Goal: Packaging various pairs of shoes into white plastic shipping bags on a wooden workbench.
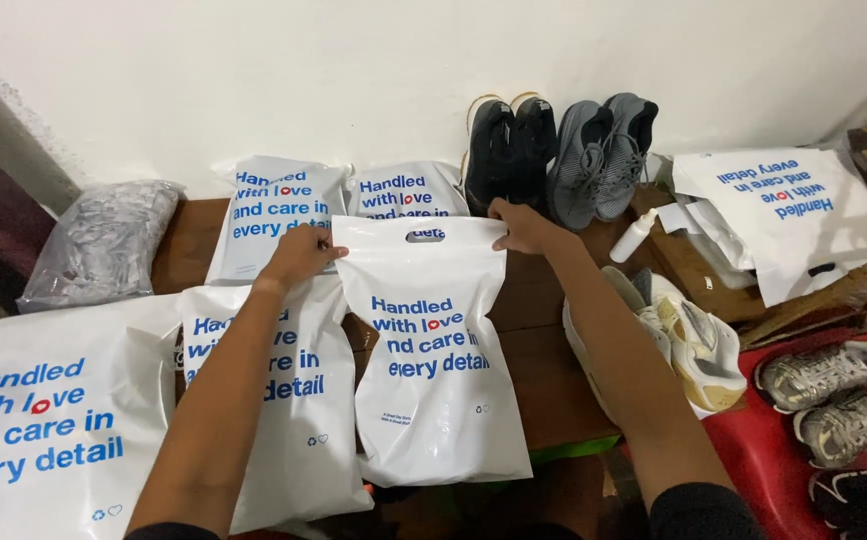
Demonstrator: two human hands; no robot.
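Observation:
A white plastic bag with blue print and a cut-out handle [433, 350] lies flat on the wooden table [538, 330] in front of me. My left hand [300, 257] pinches its top left corner. My right hand [523, 228] grips its top right corner. Both arms reach forward over the table. The bag looks filled and bulges a little.
Several similar white bags lie left and behind [283, 400], [273, 215], [408, 192]. A clear bag of grey items [103, 240] sits far left. Black shoes [508, 150] and grey shoes [598, 155] stand against the wall. White sneakers [688, 345], a small white bottle [633, 235] and grey shoes [833, 395] lie right.

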